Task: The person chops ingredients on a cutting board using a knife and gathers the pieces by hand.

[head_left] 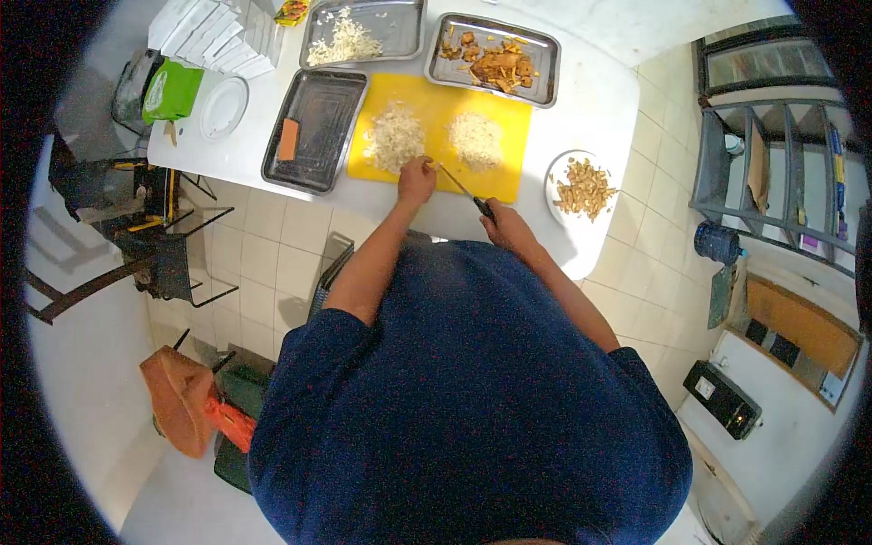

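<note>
My right hand is closed around the black handle of a knife, whose blade points up and left over the yellow cutting board. At the board's front edge, my left hand has its fingers pinched near the blade tip; what they hold is too small to name. Just beyond my left hand lies a pile of pale chopped pieces. A second pale pile, more finely chopped, sits on the right half of the board.
Around the board are an empty-looking dark tray with an orange block, a tray of pale pieces, a tray of brown pieces and a plate of brown pieces. A white plate lies farther left.
</note>
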The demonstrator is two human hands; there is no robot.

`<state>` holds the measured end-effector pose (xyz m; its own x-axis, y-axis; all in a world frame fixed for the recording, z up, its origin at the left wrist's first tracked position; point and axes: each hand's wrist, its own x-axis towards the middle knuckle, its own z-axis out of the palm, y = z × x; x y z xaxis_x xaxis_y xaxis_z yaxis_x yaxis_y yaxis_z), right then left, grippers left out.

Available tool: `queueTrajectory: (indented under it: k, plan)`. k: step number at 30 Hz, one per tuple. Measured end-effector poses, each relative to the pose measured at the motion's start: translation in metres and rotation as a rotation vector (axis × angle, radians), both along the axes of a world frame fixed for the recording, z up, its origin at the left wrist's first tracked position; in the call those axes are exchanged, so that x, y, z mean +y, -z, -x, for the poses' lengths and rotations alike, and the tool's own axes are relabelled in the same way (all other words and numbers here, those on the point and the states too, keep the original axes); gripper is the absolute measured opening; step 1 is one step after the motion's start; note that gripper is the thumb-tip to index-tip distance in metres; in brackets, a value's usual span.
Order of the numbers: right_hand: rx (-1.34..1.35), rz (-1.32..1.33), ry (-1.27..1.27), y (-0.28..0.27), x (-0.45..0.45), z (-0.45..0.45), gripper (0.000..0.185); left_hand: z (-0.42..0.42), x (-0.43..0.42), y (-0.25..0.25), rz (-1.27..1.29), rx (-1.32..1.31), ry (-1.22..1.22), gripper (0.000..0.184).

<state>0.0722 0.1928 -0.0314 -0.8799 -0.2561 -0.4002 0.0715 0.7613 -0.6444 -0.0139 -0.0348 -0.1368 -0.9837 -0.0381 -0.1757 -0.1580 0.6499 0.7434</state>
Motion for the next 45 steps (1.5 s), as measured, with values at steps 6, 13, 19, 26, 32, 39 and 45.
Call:
queueTrajectory:
  k: [6,13,19,26,32,39,45]
  plan:
    - [-0.002,-0.013,0.046,-0.009,0.001,0.002,0.029,-0.018,0.001,-0.027,0.396,0.124,0.308,0.041]
    - [0.018,-0.018,0.060,-0.010,0.000,0.000,0.028,-0.032,0.009,-0.041,0.603,0.082,0.461,0.054]
    - [0.018,-0.044,0.037,-0.015,0.000,0.000,0.028,-0.035,0.011,-0.044,0.555,0.095,0.436,0.056]
    - [0.043,-0.048,0.013,-0.026,-0.001,0.000,0.027,-0.037,0.007,-0.051,0.527,-0.049,0.360,0.064]
    - [-0.031,-0.108,-0.009,-0.013,0.000,0.001,0.028,-0.035,0.004,-0.049,0.527,-0.068,0.394,0.066]
    - [-0.080,-0.158,-0.002,-0.031,-0.004,0.005,0.027,-0.025,0.009,-0.048,0.567,-0.134,0.447,0.067]
    - [-0.027,-0.104,-0.007,-0.026,-0.001,0.003,0.033,-0.015,0.017,-0.050,0.606,-0.340,0.455,0.069]
